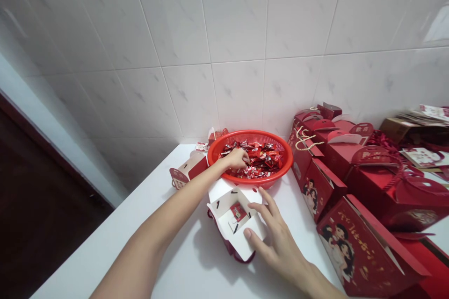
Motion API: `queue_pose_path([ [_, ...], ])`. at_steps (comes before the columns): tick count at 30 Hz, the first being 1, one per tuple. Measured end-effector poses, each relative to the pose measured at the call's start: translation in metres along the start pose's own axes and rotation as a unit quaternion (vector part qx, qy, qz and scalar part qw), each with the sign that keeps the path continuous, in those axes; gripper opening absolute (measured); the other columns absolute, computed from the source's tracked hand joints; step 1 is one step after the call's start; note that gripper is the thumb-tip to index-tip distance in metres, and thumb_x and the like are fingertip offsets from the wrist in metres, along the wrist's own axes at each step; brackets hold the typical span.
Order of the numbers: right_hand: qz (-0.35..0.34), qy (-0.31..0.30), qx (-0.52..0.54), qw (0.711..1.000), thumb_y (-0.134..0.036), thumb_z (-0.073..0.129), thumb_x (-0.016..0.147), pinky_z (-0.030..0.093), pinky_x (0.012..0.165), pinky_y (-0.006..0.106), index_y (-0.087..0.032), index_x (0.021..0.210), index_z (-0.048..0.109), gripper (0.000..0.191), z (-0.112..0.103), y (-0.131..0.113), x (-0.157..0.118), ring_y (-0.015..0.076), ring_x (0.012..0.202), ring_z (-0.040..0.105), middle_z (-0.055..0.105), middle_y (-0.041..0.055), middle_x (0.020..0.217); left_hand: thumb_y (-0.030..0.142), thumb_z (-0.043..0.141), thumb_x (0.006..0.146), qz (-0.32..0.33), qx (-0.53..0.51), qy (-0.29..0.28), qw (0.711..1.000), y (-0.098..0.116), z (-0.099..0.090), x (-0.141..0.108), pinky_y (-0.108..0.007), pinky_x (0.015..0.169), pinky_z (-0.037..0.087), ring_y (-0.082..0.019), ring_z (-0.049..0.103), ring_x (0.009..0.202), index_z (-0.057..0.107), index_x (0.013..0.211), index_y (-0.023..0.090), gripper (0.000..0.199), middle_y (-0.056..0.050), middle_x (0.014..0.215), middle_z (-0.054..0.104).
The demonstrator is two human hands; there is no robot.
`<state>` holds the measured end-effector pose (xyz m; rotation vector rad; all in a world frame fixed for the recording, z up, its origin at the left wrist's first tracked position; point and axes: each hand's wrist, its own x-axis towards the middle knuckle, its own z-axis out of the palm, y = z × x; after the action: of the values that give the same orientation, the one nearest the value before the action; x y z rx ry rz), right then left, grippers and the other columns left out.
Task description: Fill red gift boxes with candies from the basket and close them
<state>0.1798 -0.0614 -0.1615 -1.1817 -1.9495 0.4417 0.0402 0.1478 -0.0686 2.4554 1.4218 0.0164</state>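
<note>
My left hand [238, 159] reaches into a red plastic basket [286, 161] heaped with red-wrapped candies [259, 161]. Its fingers are curled down against the candies, and what they pinch is hidden. In front of the basket stands an open gift box [222, 217], white inside and dark red outside, its flaps spread. A small red packet [238, 211] lies at the bottom of it. At the box's right side is my right hand [273, 229], fingers spread, thumb and index finger at the flaps.
Red gift boxes [365, 243] with rope handles crowd the right side of the white table [182, 252]. Another opened box [184, 175] sits left of the basket. Stacked printed cards [421, 156] lie far right. A tiled wall [238, 93] borders the back.
</note>
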Motion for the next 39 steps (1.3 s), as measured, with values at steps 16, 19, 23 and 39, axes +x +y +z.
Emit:
queue_pose_path([
  [16,0.008,0.002,0.011,1.000,-0.041,0.053,0.096,0.047,0.109,0.043,-0.025,0.130,0.054,0.037,-0.001,-0.003,0.001,0.0299,0.144,0.040,0.026,0.0128,0.161,-0.001,0.065,0.062,-0.008,-0.018,-0.095,0.995,0.006,0.011,0.008,-0.030,0.078,0.056,-0.029,0.072,0.096,0.064,0.132,0.024,0.074,-0.012,0.129,0.068],
  [19,0.013,-0.004,0.018,1.000,-0.042,0.052,0.097,0.045,0.111,0.044,-0.025,0.130,0.054,0.037,-0.002,-0.003,0.003,0.0297,0.146,0.037,0.025,0.0127,0.161,0.001,0.072,0.055,-0.032,-0.068,-0.090,0.993,0.004,0.011,0.008,-0.031,0.062,0.055,-0.027,0.072,0.072,0.068,0.123,0.018,0.070,-0.013,0.108,0.074],
  [23,0.018,-0.009,0.025,0.999,-0.043,0.052,0.097,0.048,0.108,0.041,-0.025,0.130,0.054,0.037,-0.003,-0.003,0.002,0.0291,0.145,0.040,0.023,0.0130,0.162,0.008,0.075,0.059,-0.038,-0.181,-0.026,0.982,0.000,0.004,0.005,-0.028,0.055,0.051,-0.023,0.069,0.063,0.072,0.088,0.013,0.029,-0.005,0.072,0.070],
  [39,0.017,-0.012,0.021,1.000,-0.044,0.051,0.097,0.046,0.109,0.045,-0.023,0.127,0.055,0.037,-0.005,-0.007,0.002,0.0308,0.145,0.038,0.026,0.0154,0.161,0.028,0.070,0.084,-0.028,-0.657,-0.012,0.753,0.018,-0.028,-0.057,-0.034,0.074,0.057,-0.019,0.069,0.070,0.071,0.102,0.010,0.025,-0.009,0.075,0.074],
])
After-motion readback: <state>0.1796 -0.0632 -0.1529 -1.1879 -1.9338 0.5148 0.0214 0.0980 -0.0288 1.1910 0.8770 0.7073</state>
